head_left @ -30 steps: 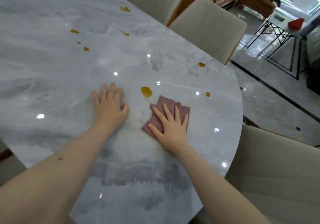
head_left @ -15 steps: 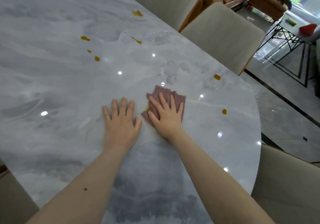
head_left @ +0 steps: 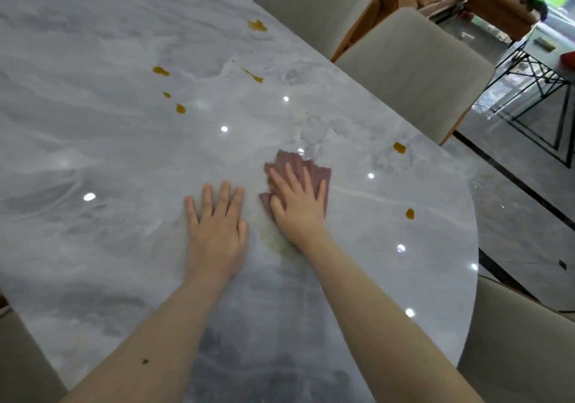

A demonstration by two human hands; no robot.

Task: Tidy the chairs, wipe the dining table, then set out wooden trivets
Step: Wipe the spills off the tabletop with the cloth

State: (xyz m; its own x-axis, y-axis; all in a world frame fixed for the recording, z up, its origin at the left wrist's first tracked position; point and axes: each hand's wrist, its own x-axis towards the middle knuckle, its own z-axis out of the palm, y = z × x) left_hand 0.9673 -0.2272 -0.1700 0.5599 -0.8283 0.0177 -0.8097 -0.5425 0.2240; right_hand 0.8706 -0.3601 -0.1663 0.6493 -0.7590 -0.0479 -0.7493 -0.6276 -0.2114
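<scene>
Cloth flat on marble bench, under right hand, fingers straight, pressing it. Left hand flat on bench just beside. Yellow spills scattered; chairs along far edge.

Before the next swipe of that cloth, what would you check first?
1. Cloth flat under the right hand: ok.
2. Left hand bracing flat on the table: ok.
3. Yellowish smear beside the right wrist, not wiped clean: not ok.
4. Amber spots to the right remain: not ok.
5. Farther spots remain: not ok.
6. Cloth's underside clean: cannot tell.
</scene>
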